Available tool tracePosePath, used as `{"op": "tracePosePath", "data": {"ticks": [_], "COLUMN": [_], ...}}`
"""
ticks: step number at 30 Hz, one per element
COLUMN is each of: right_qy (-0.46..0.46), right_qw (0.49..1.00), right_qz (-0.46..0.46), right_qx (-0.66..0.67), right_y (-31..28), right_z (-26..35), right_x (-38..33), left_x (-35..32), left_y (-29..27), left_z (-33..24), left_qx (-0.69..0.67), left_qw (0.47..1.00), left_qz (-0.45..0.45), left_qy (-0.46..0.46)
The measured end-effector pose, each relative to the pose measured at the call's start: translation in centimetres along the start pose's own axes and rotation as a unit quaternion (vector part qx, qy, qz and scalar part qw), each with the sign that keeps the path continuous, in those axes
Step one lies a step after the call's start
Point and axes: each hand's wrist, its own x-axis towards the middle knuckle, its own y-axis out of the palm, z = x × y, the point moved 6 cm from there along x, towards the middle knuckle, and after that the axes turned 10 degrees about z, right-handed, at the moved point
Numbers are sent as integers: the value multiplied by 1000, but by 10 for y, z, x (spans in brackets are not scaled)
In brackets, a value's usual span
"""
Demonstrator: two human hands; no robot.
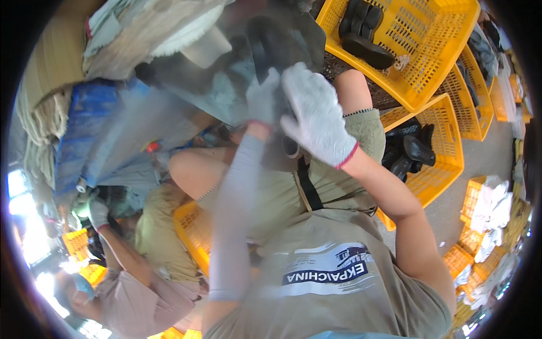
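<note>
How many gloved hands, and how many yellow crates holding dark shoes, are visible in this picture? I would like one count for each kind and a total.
White-gloved hands of the wearer: 2, the left hand and the right hand, both at a dark blurred item.
Gloved hand of a co-worker: 1
Yellow crates with dark shoes: 2, the upper crate and the lower crate.
Total: 5

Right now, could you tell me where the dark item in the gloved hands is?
In the head view, the dark item is top centre, between left hand and right hand, left of the yellow basket.
</note>
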Motion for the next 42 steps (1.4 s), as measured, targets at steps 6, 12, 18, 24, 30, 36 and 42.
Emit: {"op": "tracePosePath", "data": {"ticks": [6,12,18,24,30,36,42], "right_qy": [172,32,145,65,77,27,65], "right_qw": [958,986,958,976,991,996,934], "right_qz": [33,33,136,7,15,42,208], "right_qx": [228,163,208,207,109,79,282], "right_y": [0,4,-8,27,80,56,45], "right_z": [-8,74,76,52,14,14,24], "right_x": [8,117,92,103,131,141,122], "left_x": [11,44,14,24,29,55,70], "left_y": [-59,-118,-39,-90,-105,-66,-73], "left_z": [44,70,43,44,46,26,59], "left_qx": [-310,-266,-605,-437,-439,-712,-643], "left_qw": [925,936,784,880,868,680,757], "left_qz": [-163,-226,-137,-159,-233,-69,-109], "left_qy": [-146,-42,-3,-94,-2,157,45]}}
